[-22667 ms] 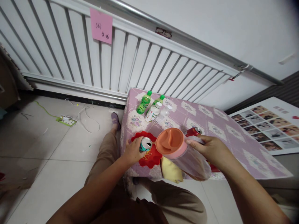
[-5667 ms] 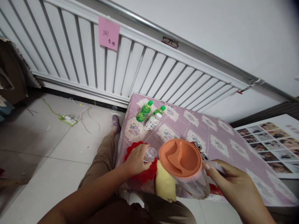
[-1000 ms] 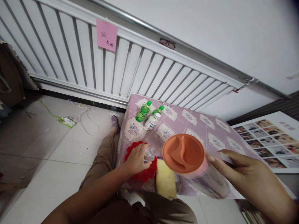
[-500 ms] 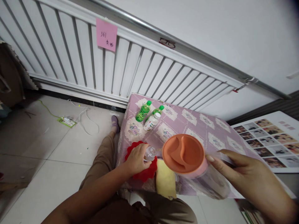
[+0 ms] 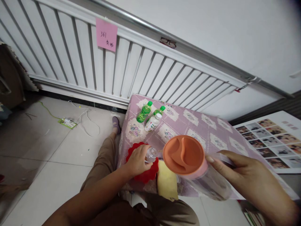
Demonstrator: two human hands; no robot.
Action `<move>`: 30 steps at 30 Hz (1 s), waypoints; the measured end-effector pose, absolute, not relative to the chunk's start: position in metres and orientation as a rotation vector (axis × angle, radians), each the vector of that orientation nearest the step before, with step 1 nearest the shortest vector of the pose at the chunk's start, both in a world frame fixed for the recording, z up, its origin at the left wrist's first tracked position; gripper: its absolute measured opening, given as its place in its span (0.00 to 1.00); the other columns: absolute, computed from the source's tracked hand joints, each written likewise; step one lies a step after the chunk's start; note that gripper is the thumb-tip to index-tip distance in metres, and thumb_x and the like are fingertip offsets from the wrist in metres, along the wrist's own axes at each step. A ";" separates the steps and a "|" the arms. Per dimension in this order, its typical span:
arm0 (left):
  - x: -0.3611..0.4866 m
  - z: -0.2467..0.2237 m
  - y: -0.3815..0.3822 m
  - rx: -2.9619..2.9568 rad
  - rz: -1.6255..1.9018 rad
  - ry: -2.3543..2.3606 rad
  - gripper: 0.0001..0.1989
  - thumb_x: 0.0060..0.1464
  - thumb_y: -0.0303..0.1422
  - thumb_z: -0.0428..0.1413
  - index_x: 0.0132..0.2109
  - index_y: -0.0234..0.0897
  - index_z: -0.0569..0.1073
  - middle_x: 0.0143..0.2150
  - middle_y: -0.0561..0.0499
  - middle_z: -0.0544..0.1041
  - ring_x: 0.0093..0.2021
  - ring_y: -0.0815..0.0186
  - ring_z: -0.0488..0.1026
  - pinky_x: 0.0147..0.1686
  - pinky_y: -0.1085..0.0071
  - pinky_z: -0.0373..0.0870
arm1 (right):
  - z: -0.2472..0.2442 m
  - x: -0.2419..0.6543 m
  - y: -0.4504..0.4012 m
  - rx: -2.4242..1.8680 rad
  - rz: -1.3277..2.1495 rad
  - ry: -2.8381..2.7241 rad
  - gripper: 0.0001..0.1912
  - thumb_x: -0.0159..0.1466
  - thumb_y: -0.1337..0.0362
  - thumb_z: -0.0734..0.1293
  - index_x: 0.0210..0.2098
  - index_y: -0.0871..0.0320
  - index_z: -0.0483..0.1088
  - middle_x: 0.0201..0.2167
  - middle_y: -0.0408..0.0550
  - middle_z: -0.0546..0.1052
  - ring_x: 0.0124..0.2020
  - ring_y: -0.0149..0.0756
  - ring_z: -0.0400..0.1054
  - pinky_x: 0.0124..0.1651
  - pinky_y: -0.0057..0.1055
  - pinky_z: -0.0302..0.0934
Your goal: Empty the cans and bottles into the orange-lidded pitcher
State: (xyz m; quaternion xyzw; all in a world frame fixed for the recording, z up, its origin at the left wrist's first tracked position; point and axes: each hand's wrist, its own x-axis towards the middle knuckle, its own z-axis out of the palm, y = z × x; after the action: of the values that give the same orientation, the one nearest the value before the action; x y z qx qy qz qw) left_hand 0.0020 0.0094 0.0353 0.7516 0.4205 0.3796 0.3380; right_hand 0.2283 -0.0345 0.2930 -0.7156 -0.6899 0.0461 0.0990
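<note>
My left hand (image 5: 137, 160) is closed round a small clear bottle (image 5: 152, 154) with an open mouth, over a red scalloped mat (image 5: 147, 175). My right hand (image 5: 244, 172) grips the handle of a clear pitcher (image 5: 215, 185) with an orange lid (image 5: 184, 154). The pitcher is tilted, its lid end towards the small bottle, and a thin stream seems to run between them. A yellow cloth (image 5: 167, 182) lies beside the mat at the table's near edge.
Two green bottles (image 5: 144, 112) and a white bottle (image 5: 152, 123) stand on the patterned tablecloth (image 5: 192, 117). Behind is a white radiator (image 5: 131, 69). A photo board (image 5: 272, 141) is at the right. A power strip (image 5: 67, 123) with cables lies on the floor.
</note>
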 end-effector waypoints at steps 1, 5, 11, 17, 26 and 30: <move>0.002 0.035 0.009 1.958 0.988 1.095 0.34 0.47 0.28 0.61 0.61 0.39 0.59 0.58 0.41 0.71 0.58 0.50 0.69 0.58 0.52 0.68 | 0.292 0.227 -0.034 -2.118 0.138 -2.032 0.26 0.56 0.38 0.64 0.24 0.55 0.74 0.20 0.42 0.76 0.22 0.37 0.69 0.23 0.27 0.61; 0.002 0.035 0.009 1.962 0.987 1.100 0.34 0.48 0.29 0.61 0.61 0.40 0.59 0.58 0.41 0.70 0.59 0.50 0.69 0.58 0.51 0.68 | 0.292 0.223 -0.034 -2.113 0.150 -1.993 0.27 0.54 0.37 0.65 0.24 0.56 0.74 0.19 0.42 0.74 0.22 0.37 0.68 0.23 0.27 0.61; 0.003 0.035 0.008 1.966 1.000 1.096 0.34 0.48 0.29 0.61 0.61 0.40 0.59 0.58 0.41 0.70 0.59 0.50 0.69 0.59 0.51 0.68 | 0.293 0.221 -0.036 -2.137 0.154 -2.016 0.27 0.55 0.38 0.65 0.22 0.56 0.73 0.18 0.42 0.72 0.21 0.37 0.67 0.23 0.27 0.59; 0.003 0.034 0.008 1.953 1.002 1.100 0.35 0.47 0.28 0.62 0.61 0.39 0.59 0.58 0.41 0.71 0.59 0.50 0.69 0.58 0.51 0.68 | 0.292 0.220 -0.035 -2.147 0.167 -2.004 0.28 0.55 0.36 0.64 0.23 0.56 0.73 0.18 0.42 0.72 0.21 0.36 0.66 0.23 0.27 0.59; 0.003 0.034 0.008 1.953 0.996 1.092 0.34 0.47 0.28 0.61 0.61 0.39 0.59 0.58 0.41 0.70 0.59 0.50 0.69 0.59 0.52 0.67 | 0.294 0.213 -0.034 -2.113 0.225 -1.935 0.26 0.51 0.38 0.68 0.21 0.56 0.72 0.16 0.41 0.71 0.20 0.36 0.67 0.21 0.26 0.57; 0.003 0.034 0.008 1.957 0.992 1.097 0.35 0.47 0.29 0.61 0.61 0.39 0.59 0.58 0.41 0.71 0.58 0.50 0.69 0.58 0.52 0.68 | 0.295 0.213 -0.034 -2.117 0.233 -1.933 0.25 0.52 0.38 0.67 0.22 0.56 0.73 0.17 0.42 0.73 0.20 0.37 0.68 0.21 0.26 0.59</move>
State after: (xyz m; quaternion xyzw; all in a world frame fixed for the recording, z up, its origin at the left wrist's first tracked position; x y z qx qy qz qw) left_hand 0.0027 0.0085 0.0337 0.7510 0.4208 0.3806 0.3377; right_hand 0.2130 -0.0340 0.2946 -0.7295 -0.6662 0.0804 0.1321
